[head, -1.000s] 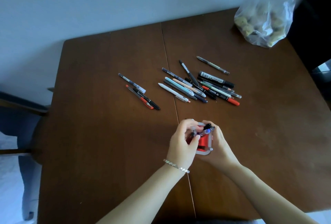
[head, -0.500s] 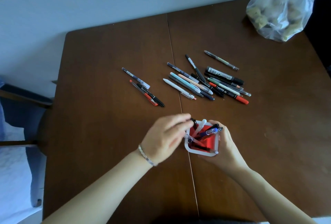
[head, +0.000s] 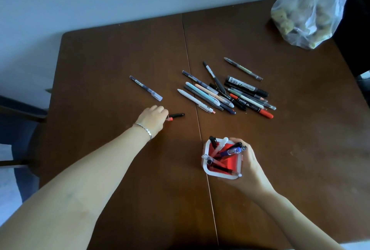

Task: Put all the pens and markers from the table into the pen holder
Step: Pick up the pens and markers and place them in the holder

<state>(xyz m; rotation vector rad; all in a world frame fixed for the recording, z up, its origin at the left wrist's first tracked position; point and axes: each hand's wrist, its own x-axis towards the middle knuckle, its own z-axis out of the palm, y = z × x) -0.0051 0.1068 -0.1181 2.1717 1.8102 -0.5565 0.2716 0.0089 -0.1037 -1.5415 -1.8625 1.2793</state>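
Pens by left hand (head: pixel 153 118): two lie side by side left of the table seam, one black (head: pixel 177 115), one with a red tip (head: pixel 170 118). Fingers are curled down onto their near ends; can't tell whether the pinch is closed yet. Light, stiff, smooth plastic barrels, so they'll roll or slip if pinched at the end. My read: better taken mid-barrel, both together, or the clip end will swing.

One blue-capped pen (head: pixel 145 88) lies alone, farther up, well apart from the hand. Main pile (head: pixel 226 93) sits right of the seam, a dozen or more pens and markers overlapping, with the orange-capped marker (head: pixel 264 113) at its near edge and one grey pen (head: pixel 243 69) apart at the far side. The crossed ones will drag their neighbours when lifted.

Holder (head: pixel 221 160): square, white rim, red inside, upright on the table (head: pixel 100 53) near the front. Right hand (head: pixel 251 166) is wrapped around its right side, steadying it. Inside: about seven pens, leaning at mixed angles, tips above the rim. Room left, though the leaning ones may block new drops.

Task is roughly a third done, judging by counts.

Far right corner: clear bag (head: pixel 306 9) of lumpy stuff, not involved.
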